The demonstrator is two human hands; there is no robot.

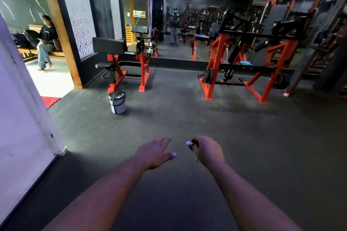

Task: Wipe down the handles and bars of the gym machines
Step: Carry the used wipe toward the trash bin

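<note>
Gym machines (242,58) are waiting upper right; my right grip (208,151) is clutching something small, unidentifiable, left grip (157,153) hanging open, empty.

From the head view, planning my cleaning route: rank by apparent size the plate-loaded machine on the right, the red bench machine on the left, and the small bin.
1. Plate-loaded machine
2. Red bench machine
3. Small bin, though nearest the camera
</note>
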